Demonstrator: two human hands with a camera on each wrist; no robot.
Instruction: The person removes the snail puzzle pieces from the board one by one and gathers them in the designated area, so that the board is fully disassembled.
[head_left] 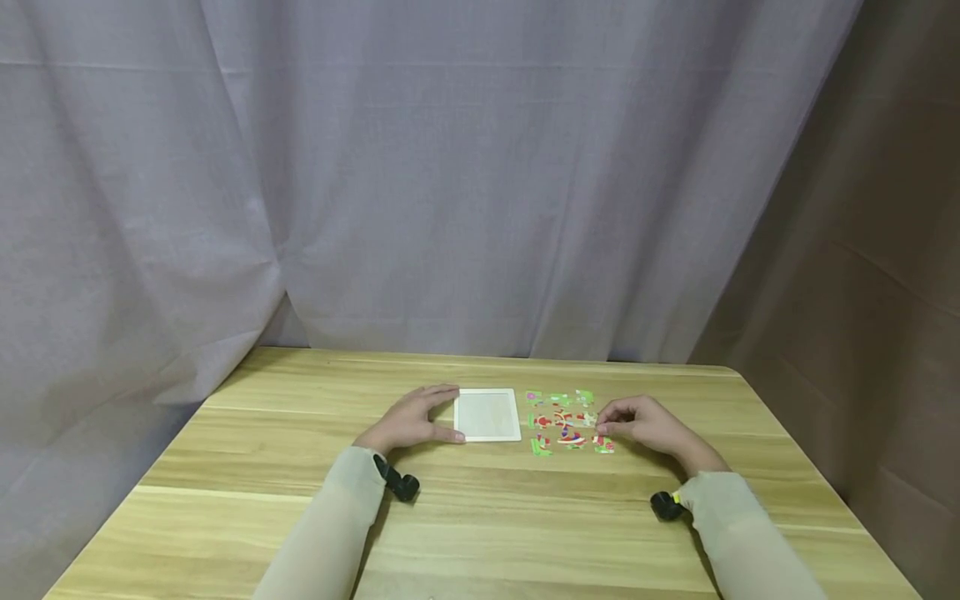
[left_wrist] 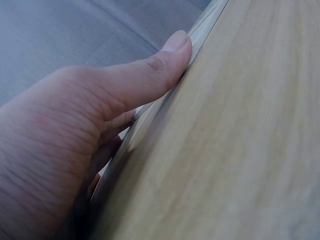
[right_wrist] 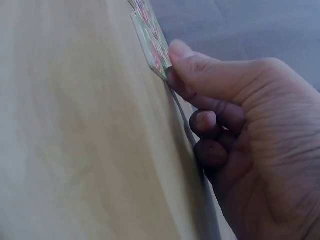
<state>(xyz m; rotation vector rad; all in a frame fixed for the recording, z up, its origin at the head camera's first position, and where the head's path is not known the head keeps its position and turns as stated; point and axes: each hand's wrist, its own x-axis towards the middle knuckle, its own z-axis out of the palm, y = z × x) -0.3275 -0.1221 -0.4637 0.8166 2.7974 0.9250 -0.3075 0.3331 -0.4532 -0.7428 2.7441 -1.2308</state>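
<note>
A square, white-rimmed tray (head_left: 487, 440) lies flat on the table in the head view. My left hand (head_left: 417, 420) holds its left side, thumb at the near corner and fingers at the far one. In the left wrist view, the thumb (left_wrist: 145, 80) lies along the tray's edge. Several colourful jigsaw pieces (head_left: 563, 420), green, red and white, lie in loose rows right of the tray. At their right side, my right hand (head_left: 637, 421) pinches the edge of a puzzle piece (right_wrist: 150, 47) between thumb and forefinger; its other fingers are curled.
The wooden table (head_left: 525, 517) extends in front of both hands, with rounded far corners. A grey curtain (head_left: 465, 183) hangs behind it, and a darker brown one (head_left: 862, 275) is on the right. Black wrist cameras (head_left: 406, 487) sit at both sleeve cuffs.
</note>
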